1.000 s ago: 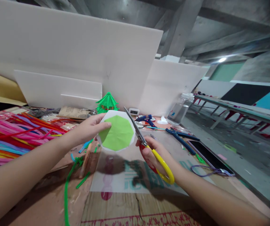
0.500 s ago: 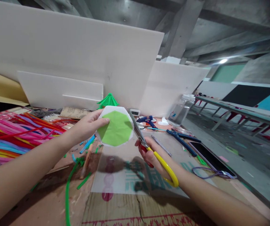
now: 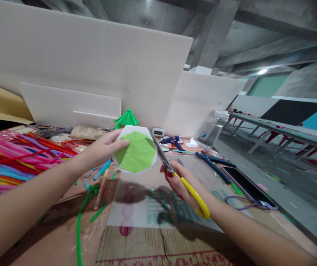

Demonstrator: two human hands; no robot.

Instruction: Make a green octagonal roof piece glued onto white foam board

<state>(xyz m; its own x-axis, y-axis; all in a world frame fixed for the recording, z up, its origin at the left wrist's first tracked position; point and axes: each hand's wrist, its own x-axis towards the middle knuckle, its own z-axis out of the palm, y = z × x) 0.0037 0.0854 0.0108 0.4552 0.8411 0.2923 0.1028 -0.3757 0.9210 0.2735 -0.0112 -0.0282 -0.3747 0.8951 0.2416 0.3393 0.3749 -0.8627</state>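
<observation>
Hand-held cutting at the margin of a green polygon [image 3: 136,152], which lies on a slightly larger white backing [image 3: 132,128]. The left hand [image 3: 109,147] pinches both layers at the polygon's left edge, thumb on the green face, fingers mostly hidden behind. The right hand [image 3: 179,180], to the polygon's lower right, grips yellow-handled scissors [image 3: 162,153]; their blades slant up along its right side. Whether they bite into the backing cannot be told. For a clean margin, the blades are best run parallel to each straight side, close to the green without nicking it, and the piece turned by the left hand at every corner; a firm, flat pinch should prevent the layers from slipping. The polygon is raised above the worktop [image 3: 50,240], between the hands: gripped by the left, well apart from the right's fingers. Below it lies a printed sheet [image 3: 136,218]; behind it stands a green pleated model [image 3: 127,118].
</observation>
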